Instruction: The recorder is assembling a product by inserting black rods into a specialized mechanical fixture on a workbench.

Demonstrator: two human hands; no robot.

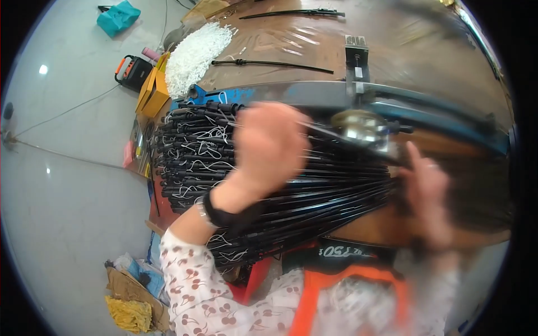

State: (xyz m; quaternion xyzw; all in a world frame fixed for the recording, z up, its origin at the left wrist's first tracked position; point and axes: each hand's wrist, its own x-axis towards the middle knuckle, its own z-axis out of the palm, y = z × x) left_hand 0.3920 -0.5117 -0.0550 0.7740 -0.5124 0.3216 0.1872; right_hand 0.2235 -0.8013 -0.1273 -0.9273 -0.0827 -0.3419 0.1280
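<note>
Two hands over a stack of black wiper blades (280,190) on a brown table (392,50): left hand (268,147) curled round a thin blade (336,134) (blurred), right hand (428,193) with fingers spread on the stack's end, grip impossible to tell; white clips (196,53) heaped well behind.

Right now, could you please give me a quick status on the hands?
Left hand over black wiper blade stack. Right hand blurred at stack's end. Metal press tool close.

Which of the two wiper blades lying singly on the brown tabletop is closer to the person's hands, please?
The nearer wiper blade, lying beside the white pile of small parts; the other blade lies farther up the table, near its far edge.
</note>
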